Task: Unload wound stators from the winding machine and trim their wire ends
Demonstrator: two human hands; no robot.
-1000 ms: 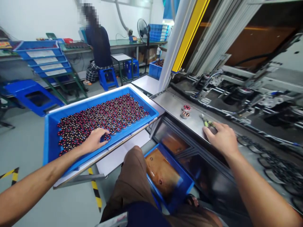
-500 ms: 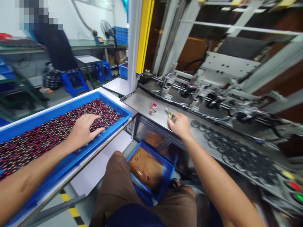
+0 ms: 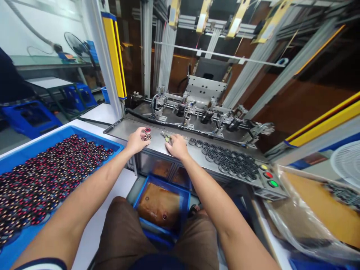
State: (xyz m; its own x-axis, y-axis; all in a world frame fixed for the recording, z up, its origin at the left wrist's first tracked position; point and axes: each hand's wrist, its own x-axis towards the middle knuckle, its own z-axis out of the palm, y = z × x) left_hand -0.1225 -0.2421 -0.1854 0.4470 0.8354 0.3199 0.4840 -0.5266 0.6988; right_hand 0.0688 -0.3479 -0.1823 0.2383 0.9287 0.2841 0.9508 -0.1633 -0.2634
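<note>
My left hand [image 3: 136, 140] reaches onto the steel machine shelf [image 3: 120, 127] and its fingers close around small red wound coil parts [image 3: 147, 133] standing there. My right hand [image 3: 176, 145] rests on the same shelf just to the right, fingers curled over a small green-handled tool [image 3: 166, 137]. A big blue tray [image 3: 111, 142] at my left holds several rows of the same red coil parts [image 3: 50, 176]. Black ring parts [image 3: 227, 159] lie spread along the shelf to the right of my right hand.
Behind the shelf runs a machine track [image 3: 197, 110] with fixtures. Yellow, red and green buttons [image 3: 267, 174] sit at the shelf's right end. A blue bin [image 3: 161, 204] stands on the floor between my knees. A clear plastic bag [image 3: 309, 210] lies at right. A person sits at far left.
My left hand left the blue tray and moved right onto the steel shelf, closing on the coil parts there. The view swung right. My right hand stayed on the tool.
</note>
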